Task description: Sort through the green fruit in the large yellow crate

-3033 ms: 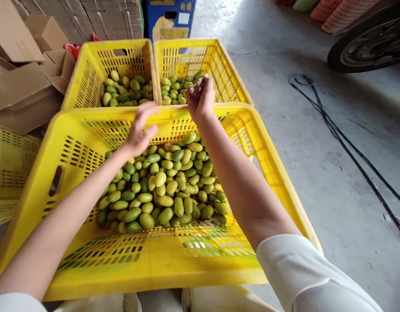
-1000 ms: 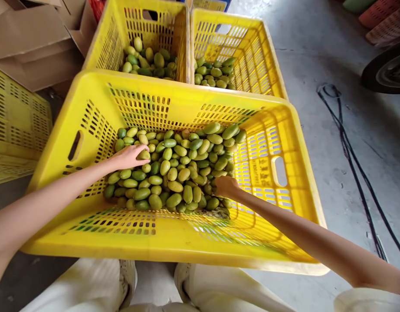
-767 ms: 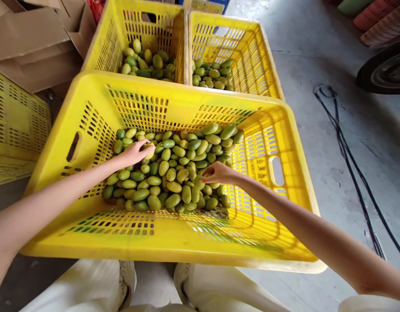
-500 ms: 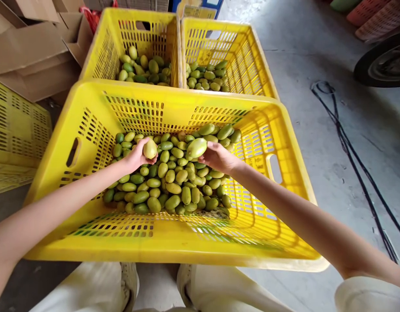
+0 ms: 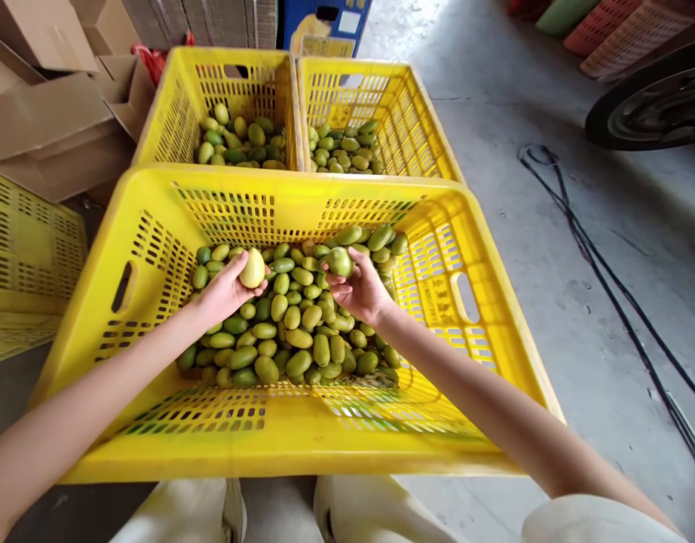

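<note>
My left hand (image 5: 228, 290) is closed around a pale yellow-green oval fruit (image 5: 252, 269), held above the pile. In my right hand (image 5: 363, 286) is a greener oval fruit (image 5: 340, 262), gripped between thumb and fingers with one end turned toward me. Both hands are inside the big yellow crate (image 5: 302, 452), a short way apart. Beneath them lies a heap of green and yellowish oval fruits (image 5: 299, 339) covering the crate's floor. Some fruits are hidden behind my hands.
Behind stand two more yellow crates, the back left crate (image 5: 178, 105) and the back right crate (image 5: 432, 136), both holding similar fruits. Cardboard boxes (image 5: 47, 121) pile up at left beside another yellow crate (image 5: 31, 249). Black cable (image 5: 596, 256) and a wheel (image 5: 647, 105) are at right.
My right hand has turned its fruit so that an end faces me. The fruit in my left hand is also turned differently. My view has shifted slightly, with both hands still holding fruit.
</note>
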{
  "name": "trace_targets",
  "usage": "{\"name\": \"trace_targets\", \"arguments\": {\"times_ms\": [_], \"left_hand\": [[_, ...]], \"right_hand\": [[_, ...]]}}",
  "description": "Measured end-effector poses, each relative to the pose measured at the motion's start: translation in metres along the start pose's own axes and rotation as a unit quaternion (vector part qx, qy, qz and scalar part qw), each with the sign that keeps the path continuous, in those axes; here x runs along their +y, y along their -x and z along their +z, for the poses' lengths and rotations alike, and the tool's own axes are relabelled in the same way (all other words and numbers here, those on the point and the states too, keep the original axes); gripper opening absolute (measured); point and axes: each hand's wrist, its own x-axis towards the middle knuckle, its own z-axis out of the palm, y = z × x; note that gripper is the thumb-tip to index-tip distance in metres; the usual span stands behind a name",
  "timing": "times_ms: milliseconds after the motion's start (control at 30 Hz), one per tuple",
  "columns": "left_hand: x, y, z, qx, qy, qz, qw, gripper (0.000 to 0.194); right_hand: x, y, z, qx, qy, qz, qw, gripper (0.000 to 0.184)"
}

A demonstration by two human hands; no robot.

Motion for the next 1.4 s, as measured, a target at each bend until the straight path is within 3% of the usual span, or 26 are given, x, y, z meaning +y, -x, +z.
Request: {"name": "trace_targets", "arguments": {"times_ms": [167,367,500,667,833,1000,1167,1267,1400], "left_hand": [[0.01,0.018,0.002,0.038,0.007,0.003,0.999,0.017],[0.024,0.039,0.01,0.087,0.063,-0.046,0.993,0.026],[0.024,0.041,0.016,0.16,0.103,-0.058,0.98,0.019],[0.022,0.041,0.027,0.224,0.169,-0.081,0.956,0.009],[0.013,0.047,0.033,0.205,0.21,-0.08,0.953,0.033],[0.002,0.05,0.03,0.148,0.209,-0.103,0.961,0.029],[0.002,0.053,0.028,0.097,0.222,-0.089,0.966,0.034],[0.008,0.054,0.03,0.109,0.228,-0.08,0.964,0.036],[0.012,0.053,0.03,0.11,0.213,-0.055,0.969,0.03]], "right_hand": [[-0.006,0.028,0.004,0.013,-0.065,0.033,0.997,0.007],[-0.001,0.047,0.011,0.066,-0.139,0.08,0.985,0.005],[0.006,0.045,0.01,0.098,-0.139,0.099,0.981,0.017],[0.004,0.05,0.012,0.071,-0.138,0.132,0.979,0.033],[0.009,0.056,0.016,0.064,-0.143,0.144,0.977,0.035],[0.02,0.055,0.011,0.019,-0.141,0.096,0.985,0.008],[0.022,0.05,0.001,-0.03,-0.091,0.037,0.995,0.032],[0.022,0.043,-0.007,-0.064,-0.076,0.008,0.995,0.047],[0.025,0.036,-0.013,-0.053,-0.106,-0.033,0.992,0.055]]}}
